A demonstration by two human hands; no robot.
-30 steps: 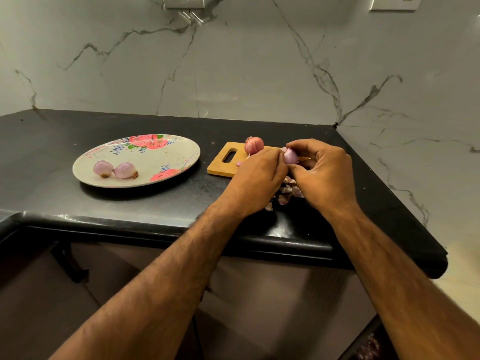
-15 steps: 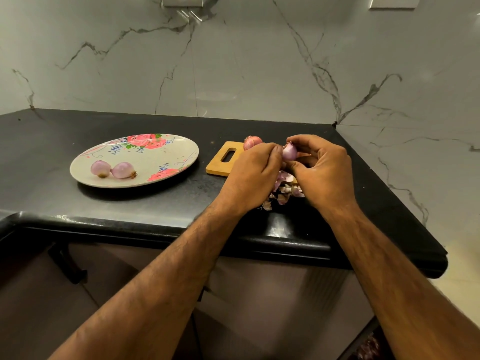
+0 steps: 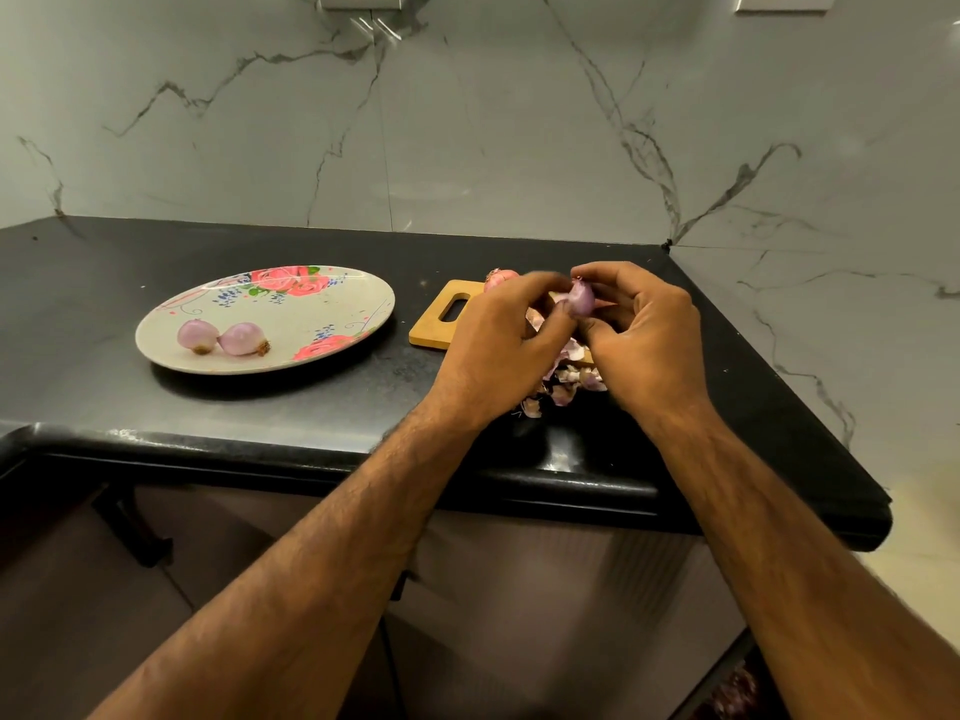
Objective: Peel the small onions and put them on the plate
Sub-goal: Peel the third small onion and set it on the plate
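Nearest me, at the front edge of the small wooden cutting board (image 3: 435,332), a heap of papery pink onion skins (image 3: 563,383) lies on the black stone counter (image 3: 104,283). Above the board both my grips are clamped on one small purple onion (image 3: 582,297): my right hand (image 3: 644,340) cradles it in curled fingers and my left hand (image 3: 498,350) pinches at its skin. I judge it nearly bare. Left of the board, two peeled pale-pink onions (image 3: 243,339) lie touching on the oval flowered plate (image 3: 358,304). At the board's far edge sits one reddish unpeeled onion (image 3: 500,277). Two done, one in hand, at least one left.
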